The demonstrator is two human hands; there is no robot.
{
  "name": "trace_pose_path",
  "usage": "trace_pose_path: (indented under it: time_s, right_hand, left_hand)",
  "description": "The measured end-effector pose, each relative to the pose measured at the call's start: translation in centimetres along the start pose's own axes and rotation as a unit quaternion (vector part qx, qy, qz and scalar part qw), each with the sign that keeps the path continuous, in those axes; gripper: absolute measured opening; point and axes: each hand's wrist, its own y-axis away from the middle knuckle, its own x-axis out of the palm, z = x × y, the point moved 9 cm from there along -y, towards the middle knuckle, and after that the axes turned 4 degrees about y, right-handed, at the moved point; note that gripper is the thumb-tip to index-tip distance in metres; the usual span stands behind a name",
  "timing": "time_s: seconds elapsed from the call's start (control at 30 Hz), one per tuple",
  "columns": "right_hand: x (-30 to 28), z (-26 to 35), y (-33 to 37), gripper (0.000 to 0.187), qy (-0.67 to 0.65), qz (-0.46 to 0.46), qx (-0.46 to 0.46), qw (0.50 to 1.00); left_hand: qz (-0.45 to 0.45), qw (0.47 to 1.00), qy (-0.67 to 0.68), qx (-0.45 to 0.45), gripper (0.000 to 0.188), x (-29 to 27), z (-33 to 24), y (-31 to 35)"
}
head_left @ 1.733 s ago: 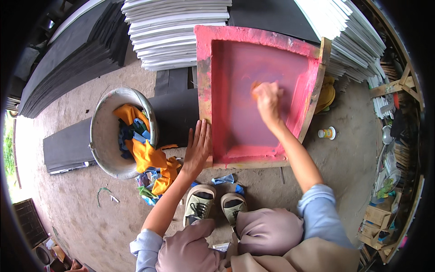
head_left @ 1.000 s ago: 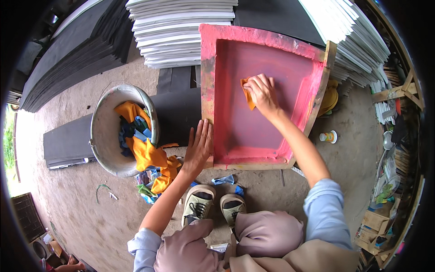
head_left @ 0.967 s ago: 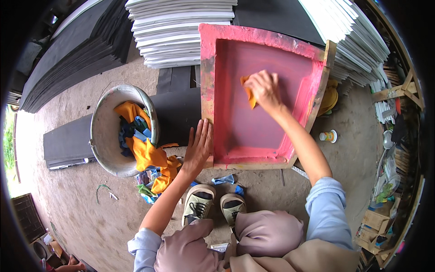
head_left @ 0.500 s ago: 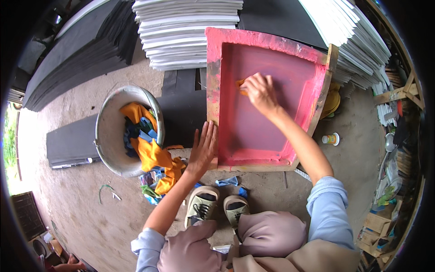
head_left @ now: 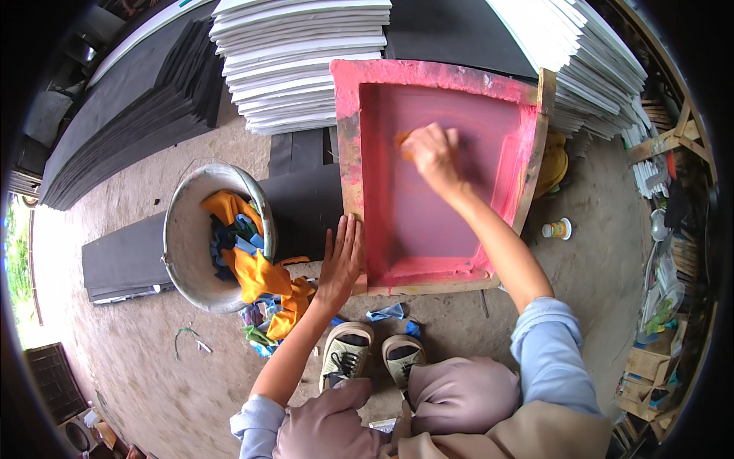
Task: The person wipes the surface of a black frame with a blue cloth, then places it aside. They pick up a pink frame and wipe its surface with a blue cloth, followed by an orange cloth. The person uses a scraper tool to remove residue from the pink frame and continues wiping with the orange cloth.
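A silk-screen frame (head_left: 349, 157) stands tilted before me, its wooden border smeared with pink paint around a mauve mesh (head_left: 440, 226). My right hand (head_left: 434, 159) is closed on an orange rag (head_left: 403, 143) and presses it against the upper part of the mesh; most of the rag is hidden under the fingers. Flat against the frame's lower left edge, fingers stretched out, lies my left hand (head_left: 341, 264). To its left a grey bucket (head_left: 185, 245) holds orange and blue cloth scraps (head_left: 258, 274), some spilling over the rim.
Stacks of white sheets (head_left: 306, 69) and black sheets (head_left: 122, 99) stand beyond the frame and at the far left. A small cup (head_left: 557, 229) lies right of the frame. Blue scraps (head_left: 386, 312) lie on the concrete floor by my shoes (head_left: 345, 353).
The whole view has shifted slightly, so the frame appears lower and further left. My right hand stays on the upper mesh with the rag; my left hand keeps its place at the frame's edge.
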Motion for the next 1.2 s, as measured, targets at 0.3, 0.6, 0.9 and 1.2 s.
trace_pose_path:
  time_s: [0.3, 0.6, 0.9, 1.2]
  right_hand:
    - [-2.8, -5.3, -0.3, 0.006, 0.022, -0.043, 0.097, 0.994]
    - [-2.0, -4.9, -1.1, 0.01, -0.027, -0.14, 0.213, 0.967]
    - [0.7, -0.1, -2.4, 0.006, -0.122, -0.055, 0.008, 0.991]
    - [0.6, 1.5, 0.5, 0.009, -0.047, -0.006, -0.063, 0.997]
  left_hand:
    - [0.001, 1.0, -0.003, -0.006, 0.086, 0.3, 0.1, 0.2]
    - [0.013, 1.0, -0.003, -0.01, 0.081, 0.3, -0.1, 0.0]
    - [0.0, 0.999, -0.031, -0.004, 0.08, 0.1, 0.1, 0.0]
    - [-0.001, 1.0, -0.031, 0.003, 0.094, 0.2, 0.2, 0.0]
